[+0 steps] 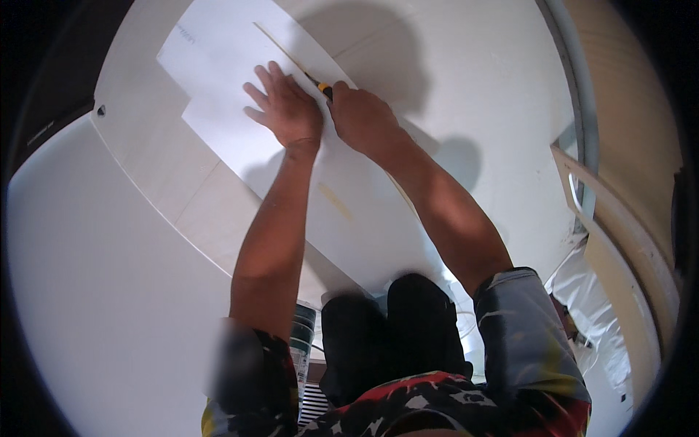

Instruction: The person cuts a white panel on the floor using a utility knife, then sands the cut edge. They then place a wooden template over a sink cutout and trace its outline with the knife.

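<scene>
The left hand (291, 115) lies open on a white board (349, 175) at twelve o'clock while the right hand (362, 120) grips a tool (322, 87) aimed toward eleven at a tan line (279, 46), where a sideways skid could nick the left.

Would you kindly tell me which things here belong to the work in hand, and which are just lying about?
In use:
Yellow-and-black tool, gripped in the right hand
White sheet, under the spread left hand

Apparently just lying about:
Dark container, below centre
Crumpled whitish plastic, lower right
Tan board with a cut-out, far right
</scene>
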